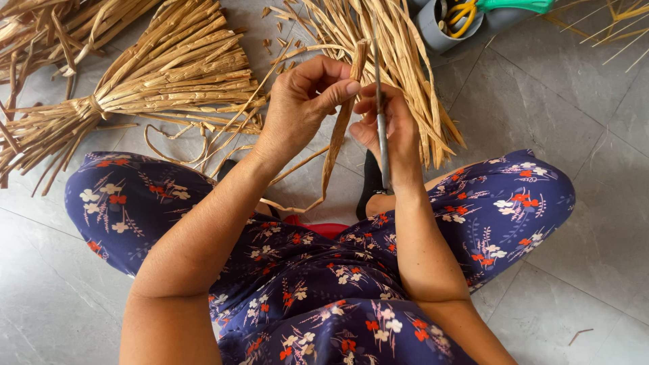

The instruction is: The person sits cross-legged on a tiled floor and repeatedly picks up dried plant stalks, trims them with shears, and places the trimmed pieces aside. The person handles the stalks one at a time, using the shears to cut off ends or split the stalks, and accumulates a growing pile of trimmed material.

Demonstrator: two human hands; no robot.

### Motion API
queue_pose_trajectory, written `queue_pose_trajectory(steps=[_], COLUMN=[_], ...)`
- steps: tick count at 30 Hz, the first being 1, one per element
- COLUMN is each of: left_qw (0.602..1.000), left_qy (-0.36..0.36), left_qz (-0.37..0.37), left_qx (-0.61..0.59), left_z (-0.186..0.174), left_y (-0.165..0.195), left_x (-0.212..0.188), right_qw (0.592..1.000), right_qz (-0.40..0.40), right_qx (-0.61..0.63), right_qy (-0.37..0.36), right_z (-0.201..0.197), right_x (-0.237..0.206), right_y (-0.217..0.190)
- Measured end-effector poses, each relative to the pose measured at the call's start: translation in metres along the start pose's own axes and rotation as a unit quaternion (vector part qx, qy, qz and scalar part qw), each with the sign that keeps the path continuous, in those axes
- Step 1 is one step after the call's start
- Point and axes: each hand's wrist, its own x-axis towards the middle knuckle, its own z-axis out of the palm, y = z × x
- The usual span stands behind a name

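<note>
While the person sits on the grey tile floor [581, 122], both hands are up in front of the lap. The left hand [301, 101] is curled shut, and its thumb and first finger pinch a long dry straw strip [336, 145] near the top end. That strip pokes up a little above the grip, then hangs down between the two hands and bends toward the knees. The right hand [392, 132] is closed around a thin grey metal tool [382, 128], which stands almost straight up, just beside the strip. A tied bundle of straw [155, 74] lies on the floor near the top left corner. More loose straw [399, 61] fans out behind the hands. A grey holder [439, 30] with yellow-handled scissors [463, 15] sits by the top edge.
</note>
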Motion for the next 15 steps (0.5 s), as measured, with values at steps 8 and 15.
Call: queue_pose_trajectory(steps=[8, 15], left_qw=[1.000, 0.999], left_qy=[0.003, 0.009], left_qz=[-0.028, -0.021], left_qx=[-0.008, -0.038], left_z=[0.003, 0.004], left_y=[0.005, 0.002], left_x=[-0.004, -0.005], right_qw=[0.991, 0.991], right_qz=[-0.002, -0.016], right_qx=[-0.136, -0.130], right_qy=[0.015, 0.014], right_z=[0.007, 0.012], right_x=[-0.001, -0.002], right_y=[-0.010, -0.011])
